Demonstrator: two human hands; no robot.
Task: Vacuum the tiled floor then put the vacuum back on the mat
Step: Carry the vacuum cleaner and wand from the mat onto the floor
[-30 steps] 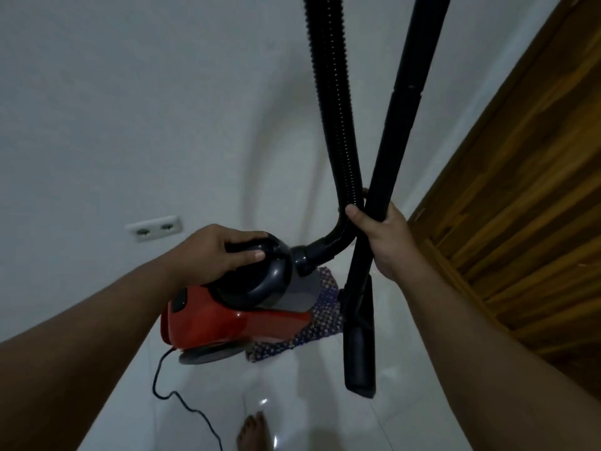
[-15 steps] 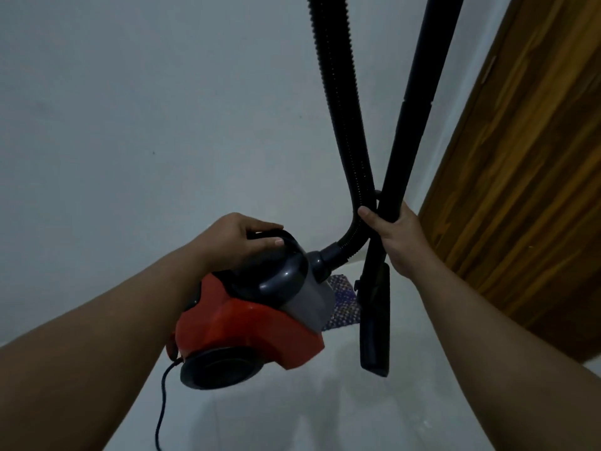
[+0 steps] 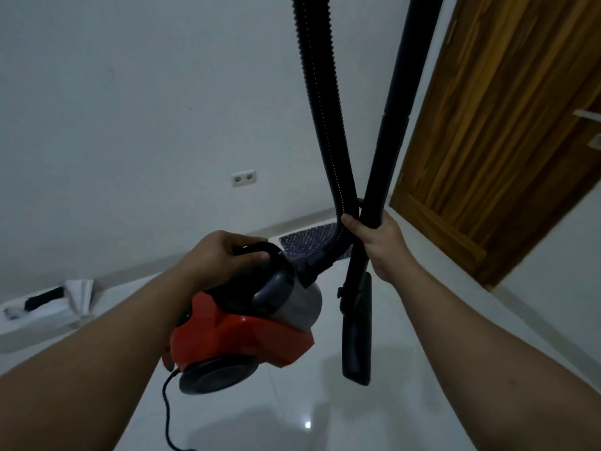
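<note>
A red and grey canister vacuum [image 3: 240, 333] hangs in the air above the white tiled floor [image 3: 325, 411]. My left hand [image 3: 224, 252] grips its black top handle. My right hand [image 3: 377, 239] is closed around the black wand [image 3: 390, 125] and the ribbed hose [image 3: 322, 92] together. The floor nozzle [image 3: 356, 336] dangles below my right hand, off the floor. A blue patterned mat [image 3: 309, 240] lies on the floor by the far wall, behind the vacuum and partly hidden by the hose.
The black power cord [image 3: 167, 415] trails from the vacuum's rear down to the floor. A wooden door [image 3: 507, 141] stands at the right. A wall socket [image 3: 244, 179] is on the white wall. A white object with dark items on it [image 3: 42, 314] sits at the left.
The vacuum has been lifted up and away from the mat toward me. The view has risen, so the mat now lies farther off by the wall. Both grips are unchanged.
</note>
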